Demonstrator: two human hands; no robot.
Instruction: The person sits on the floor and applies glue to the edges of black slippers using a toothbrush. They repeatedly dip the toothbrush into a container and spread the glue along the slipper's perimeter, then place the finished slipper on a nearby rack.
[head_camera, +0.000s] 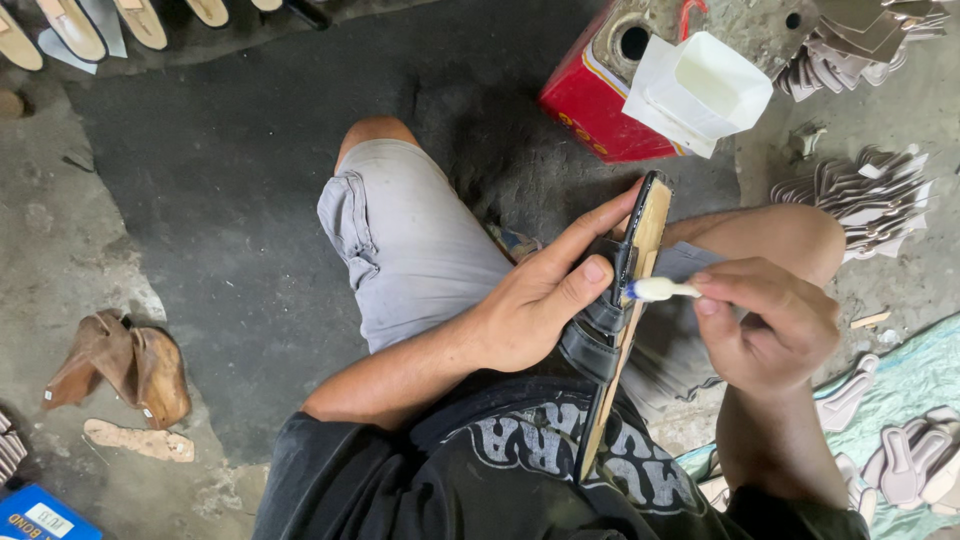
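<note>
At the centre of the frame the left hand (530, 310) grips a sandal (615, 320) edge-up over the lap, fingers wrapped round the dark straps and the thumb pressed near the sole's rim. The right hand (775, 325), at centre right, is closed in a pinch on a small brush (660, 290) whose white, loaded tip touches the sandal's edge about a third of the way down from its top end.

As a judgement: the work looks to be in mid-course. The brush sits on the seam between the tan sole layer and the black upper, so glue seems to be going on there; how much of the edge is already coated I cannot tell, and the lower part near the shirt shows no clear wet sheen.

Containers: in the upper right of the frame a red tin (590, 100) stands on the floor with a round hole in its grimy top; its contents are hidden. Leaning against it is a white cut-open tub (700, 90) holding a pale, creamy substance, likely the adhesive.

Stacks of cut sole pieces (870, 200) lie at the right edge, more on a green sheet (900, 390) at lower right, and worn brown sandals (125, 365) lie at the left
</note>
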